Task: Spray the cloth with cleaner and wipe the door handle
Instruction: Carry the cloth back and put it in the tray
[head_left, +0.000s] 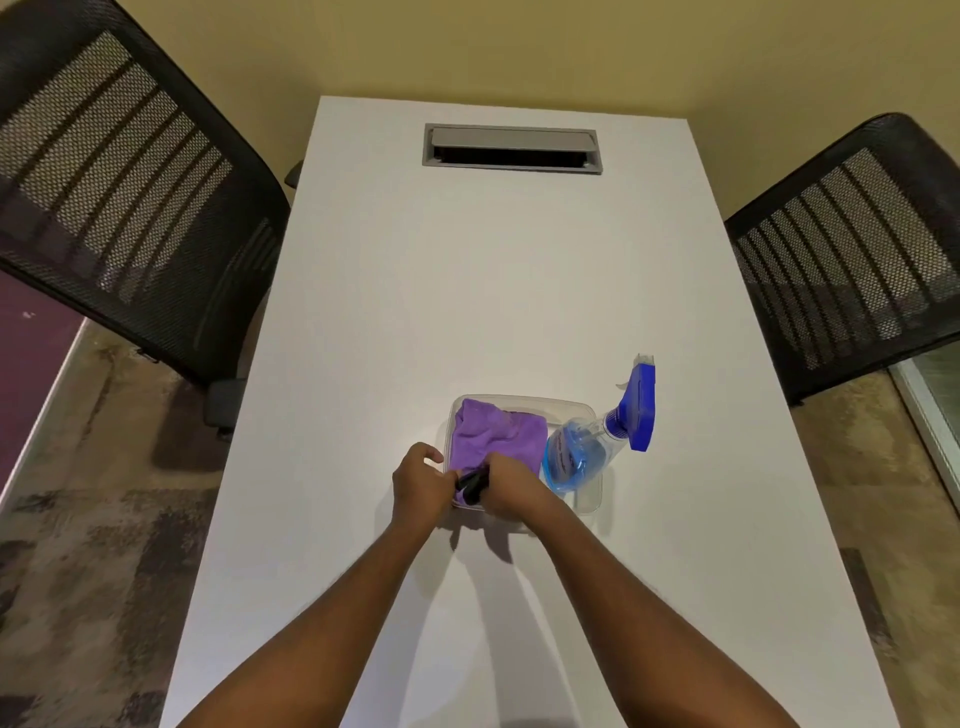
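Task barely begun: cloth (496, 434) and spray bottle (597, 447) sit in tub (589, 501); left hand (421, 480) and right hand (506, 480) both grip small black object (474, 483); spraying, wiping remain.

Person, head view: two bare forearms, no sleeves; left hand (420, 480) and right hand (511, 480), ungloved, no jewellery visible.
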